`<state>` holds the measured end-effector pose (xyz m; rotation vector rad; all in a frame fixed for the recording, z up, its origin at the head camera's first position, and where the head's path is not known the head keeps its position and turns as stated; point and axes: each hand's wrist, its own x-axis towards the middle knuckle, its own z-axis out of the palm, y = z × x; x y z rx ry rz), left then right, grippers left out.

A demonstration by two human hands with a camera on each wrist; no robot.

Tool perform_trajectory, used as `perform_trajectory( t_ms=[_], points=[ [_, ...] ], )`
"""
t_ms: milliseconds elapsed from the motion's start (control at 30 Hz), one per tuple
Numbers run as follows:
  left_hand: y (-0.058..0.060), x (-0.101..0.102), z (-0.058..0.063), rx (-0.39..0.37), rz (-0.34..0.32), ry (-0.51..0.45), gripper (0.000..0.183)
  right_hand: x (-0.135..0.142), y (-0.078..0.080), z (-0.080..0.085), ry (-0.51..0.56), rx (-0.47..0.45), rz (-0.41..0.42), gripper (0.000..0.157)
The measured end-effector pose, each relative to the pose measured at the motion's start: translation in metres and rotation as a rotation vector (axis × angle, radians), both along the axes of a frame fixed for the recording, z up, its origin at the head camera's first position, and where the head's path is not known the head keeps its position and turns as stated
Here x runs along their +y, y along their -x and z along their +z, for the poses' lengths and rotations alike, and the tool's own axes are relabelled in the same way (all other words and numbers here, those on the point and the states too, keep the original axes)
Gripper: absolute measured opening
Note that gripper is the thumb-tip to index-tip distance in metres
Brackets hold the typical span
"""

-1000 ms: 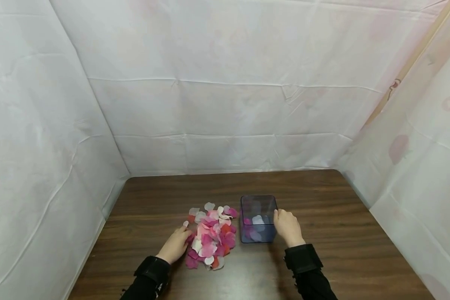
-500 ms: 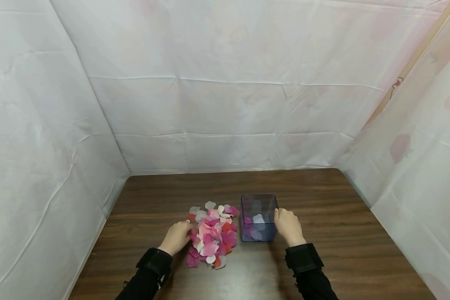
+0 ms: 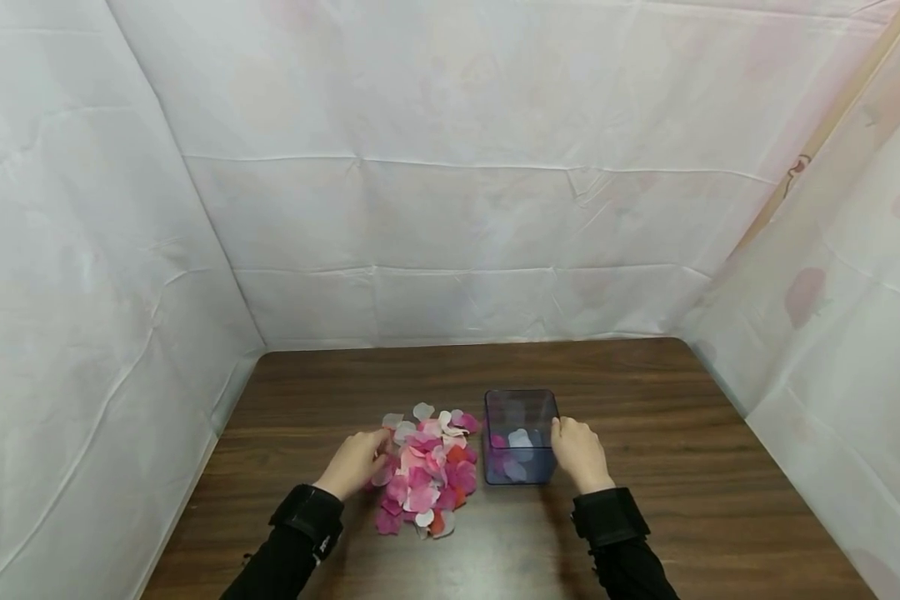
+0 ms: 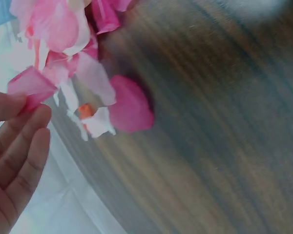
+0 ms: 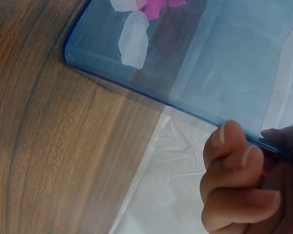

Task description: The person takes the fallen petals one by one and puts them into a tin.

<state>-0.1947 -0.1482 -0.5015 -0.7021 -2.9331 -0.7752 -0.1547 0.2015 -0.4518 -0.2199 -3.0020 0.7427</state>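
Observation:
In the head view, a loose heap of fabric flower petals (image 3: 423,479), pink, magenta, white and orange-red, lies on the table. My left hand (image 3: 354,463) is at the heap's left edge. Between its thumb and forefinger it pinches a single pink petal (image 4: 33,88), as the left wrist view shows. To the right of the heap stands a clear bluish square box (image 3: 498,406) with a few white and magenta petals inside. My right hand (image 3: 578,455) grips the box's right rim, its thumb on the inner side and curled fingers (image 5: 239,190) outside.
The brown wood-grain table (image 3: 615,383) has rounded far corners. White sheeting (image 3: 450,217) hangs behind it and on both sides. A pale wooden strip (image 3: 832,125) runs along the upper right.
My left hand has shifted slightly away from me along the heap's left side. A pale petal seen earlier at its fingertips no longer shows there. My right hand stays on the box.

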Motion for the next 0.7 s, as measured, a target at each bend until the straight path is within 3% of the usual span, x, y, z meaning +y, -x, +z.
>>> perform_trajectory(
  t_ms=[133,300,467,700],
  points=[
    [0.005,0.005,0.008,0.008,0.009,-0.014,0.01,0.0,0.0,0.001,0.004,-0.001,-0.001,0.035],
    [0.012,0.02,0.028,0.032,-0.027,-0.047,0.014,0.0,0.001,0.0,-0.003,0.011,-0.003,0.034],
    [0.022,0.05,0.051,0.078,-0.111,-0.043,0.013,0.0,0.001,0.0,0.006,0.003,0.001,0.034],
    [0.028,0.108,0.081,0.174,-0.304,-0.066,0.012,0.001,0.002,-0.001,0.002,0.014,0.004,0.034]
  ],
)
